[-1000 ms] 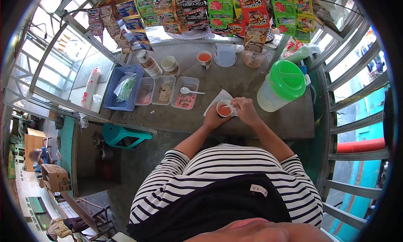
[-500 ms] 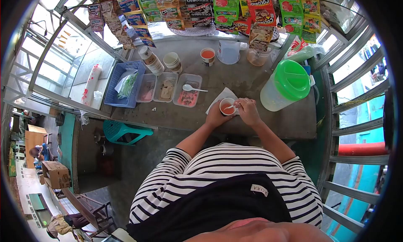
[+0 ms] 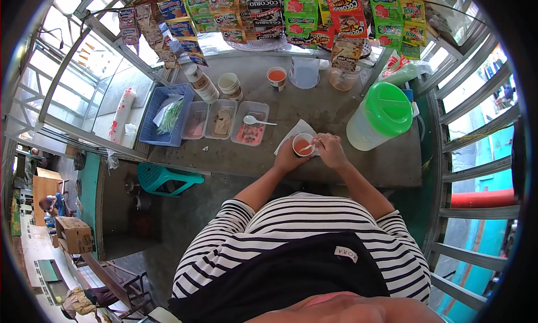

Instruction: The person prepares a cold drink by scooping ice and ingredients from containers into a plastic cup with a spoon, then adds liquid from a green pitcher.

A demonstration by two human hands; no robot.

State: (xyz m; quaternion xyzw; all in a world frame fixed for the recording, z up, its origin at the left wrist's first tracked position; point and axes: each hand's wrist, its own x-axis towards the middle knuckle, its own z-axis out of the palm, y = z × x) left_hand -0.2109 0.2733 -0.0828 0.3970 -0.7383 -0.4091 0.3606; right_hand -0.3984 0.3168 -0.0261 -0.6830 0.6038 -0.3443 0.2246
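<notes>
My left hand (image 3: 287,158) is wrapped round a paper cup (image 3: 296,152) of orange-pink drink near the front of the counter. Pinched in my right hand (image 3: 332,149) is a small white spoon (image 3: 307,147), its lower end dipping into the drink. A white napkin (image 3: 303,127) lies beneath and behind the cup. Farther back stands a second paper cup (image 3: 277,85) with a similar orange drink. To the left, a clear tub (image 3: 253,108) holds pink pieces, with a white spoon (image 3: 259,121) resting across it.
A green-lidded pitcher (image 3: 370,124) stands right of my hands. Further left are two more tubs, stacked paper cups (image 3: 230,86) and a blue basket (image 3: 147,121). A clear container (image 3: 305,73) sits at the back beneath hanging drink sachets (image 3: 302,12). Bars line the right side.
The spoon has shifted slightly inside the cup as my right hand moved a little. My left hand keeps its hold on the cup in nearly the same place.
</notes>
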